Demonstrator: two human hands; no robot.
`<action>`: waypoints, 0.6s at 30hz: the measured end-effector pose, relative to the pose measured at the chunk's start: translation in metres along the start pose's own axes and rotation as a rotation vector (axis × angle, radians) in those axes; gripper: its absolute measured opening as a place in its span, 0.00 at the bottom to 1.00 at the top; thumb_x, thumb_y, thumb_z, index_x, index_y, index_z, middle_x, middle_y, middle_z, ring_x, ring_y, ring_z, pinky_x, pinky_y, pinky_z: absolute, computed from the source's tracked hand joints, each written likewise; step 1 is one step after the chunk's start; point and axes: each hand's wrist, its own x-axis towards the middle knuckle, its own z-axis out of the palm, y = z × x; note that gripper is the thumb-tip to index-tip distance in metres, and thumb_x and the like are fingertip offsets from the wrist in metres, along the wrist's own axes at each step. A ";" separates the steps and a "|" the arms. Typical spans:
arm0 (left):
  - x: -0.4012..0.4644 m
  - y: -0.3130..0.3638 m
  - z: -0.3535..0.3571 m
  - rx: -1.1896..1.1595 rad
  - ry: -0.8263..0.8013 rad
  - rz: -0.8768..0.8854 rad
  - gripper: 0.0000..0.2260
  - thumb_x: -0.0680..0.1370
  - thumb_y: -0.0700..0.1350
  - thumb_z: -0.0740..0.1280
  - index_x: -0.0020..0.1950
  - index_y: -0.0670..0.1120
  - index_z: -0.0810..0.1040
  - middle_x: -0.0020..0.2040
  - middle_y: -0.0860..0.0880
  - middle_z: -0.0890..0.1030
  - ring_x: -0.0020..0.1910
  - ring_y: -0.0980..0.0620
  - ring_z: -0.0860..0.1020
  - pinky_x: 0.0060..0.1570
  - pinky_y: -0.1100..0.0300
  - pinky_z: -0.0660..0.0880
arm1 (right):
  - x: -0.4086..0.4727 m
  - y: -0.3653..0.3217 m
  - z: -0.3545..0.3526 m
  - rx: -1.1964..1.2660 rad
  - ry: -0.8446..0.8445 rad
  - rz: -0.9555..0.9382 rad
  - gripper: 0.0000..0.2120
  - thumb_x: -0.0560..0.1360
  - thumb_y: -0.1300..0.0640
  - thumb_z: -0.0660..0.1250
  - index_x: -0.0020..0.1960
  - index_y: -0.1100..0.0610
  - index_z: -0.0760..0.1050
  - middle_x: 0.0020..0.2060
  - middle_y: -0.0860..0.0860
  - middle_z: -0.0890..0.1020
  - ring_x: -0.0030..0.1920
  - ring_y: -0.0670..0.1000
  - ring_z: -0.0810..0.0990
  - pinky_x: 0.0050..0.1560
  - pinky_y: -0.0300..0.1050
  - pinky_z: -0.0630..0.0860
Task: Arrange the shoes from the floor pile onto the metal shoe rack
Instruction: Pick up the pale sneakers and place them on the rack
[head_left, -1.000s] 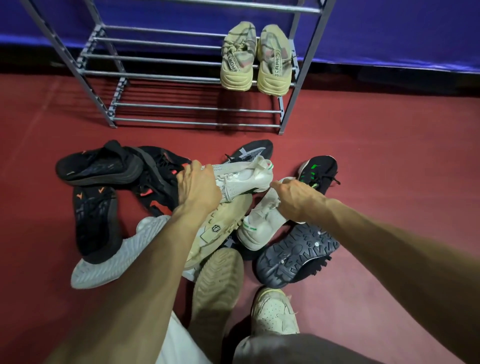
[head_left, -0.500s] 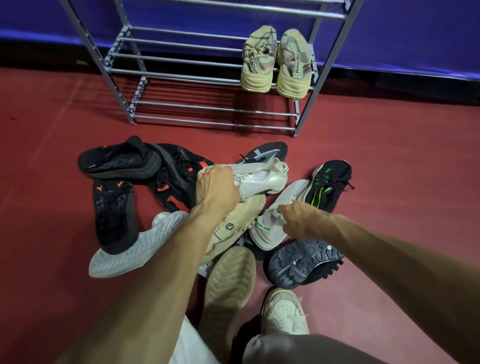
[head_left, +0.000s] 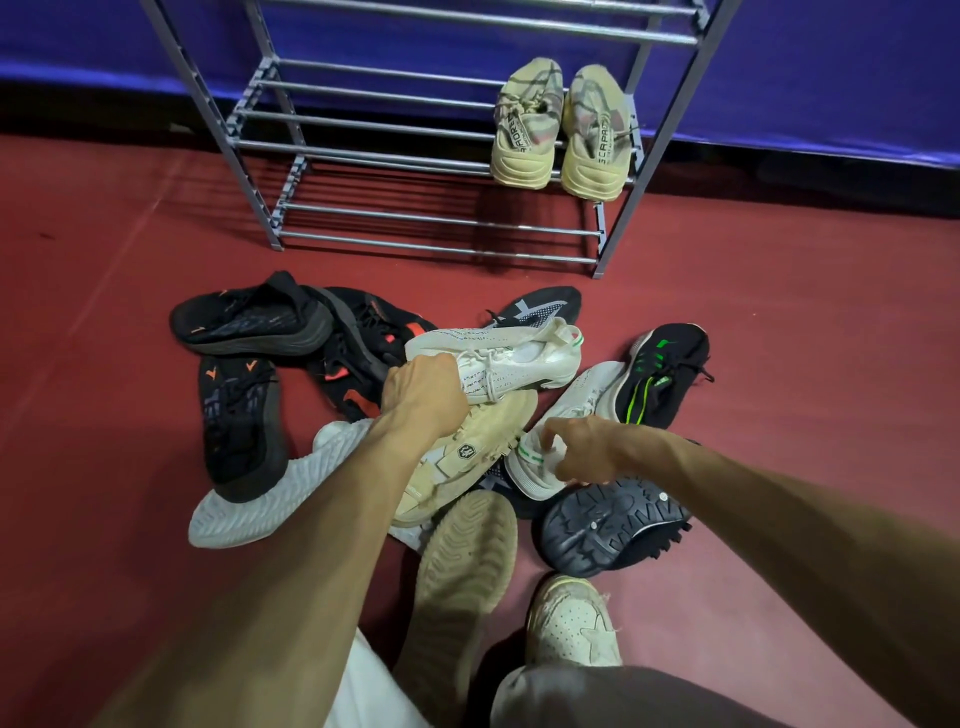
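Both hands are down in the pile. Left hand (head_left: 423, 397) is closed around the toe end of a white knit shoe (head_left: 511, 358), holding it on top of the heap just as it did a second ago. Right hand (head_left: 584, 449) has changed: a second ago it sat higher on the second white shoe (head_left: 566, 421); now it has slid down to that shoe's heel collar, fingers curled over the edge in a partial pinch, thumb hidden, so whether the grip is firm cannot be told. That shift suggests the matching pair is being gathered for one carry. Under the left hand lies a tan shoe (head_left: 467, 457); just beyond the right hand sits a black shoe with green stripes (head_left: 662, 379), and nearer the person than that hand, a black sole (head_left: 613, 525) faces up. Left of the tan shoe are black-and-orange shoes (head_left: 244, 415). Beyond the pile stands the rack (head_left: 395, 156), holding one beige pair (head_left: 561, 130) at the right end of its middle shelf; the remaining bars are free, so most of the job remains.
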 end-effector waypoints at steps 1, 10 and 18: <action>-0.001 0.000 0.000 0.010 -0.023 0.002 0.11 0.75 0.38 0.61 0.56 0.42 0.75 0.54 0.40 0.79 0.51 0.39 0.77 0.45 0.55 0.68 | -0.001 -0.001 -0.001 0.085 -0.039 0.009 0.17 0.75 0.58 0.62 0.64 0.53 0.67 0.45 0.53 0.80 0.44 0.53 0.82 0.35 0.43 0.77; -0.004 0.003 0.003 0.005 -0.106 0.059 0.11 0.74 0.38 0.59 0.55 0.43 0.74 0.51 0.41 0.79 0.47 0.40 0.77 0.40 0.53 0.71 | -0.006 -0.010 0.012 0.454 -0.160 0.032 0.26 0.76 0.57 0.64 0.71 0.53 0.59 0.52 0.58 0.82 0.44 0.52 0.82 0.44 0.48 0.80; -0.004 0.011 0.010 -0.009 -0.108 0.121 0.10 0.74 0.40 0.59 0.55 0.43 0.72 0.52 0.40 0.78 0.46 0.39 0.76 0.39 0.53 0.71 | 0.006 -0.017 0.014 0.179 0.283 0.149 0.16 0.66 0.44 0.68 0.34 0.58 0.78 0.29 0.51 0.78 0.30 0.52 0.77 0.27 0.39 0.72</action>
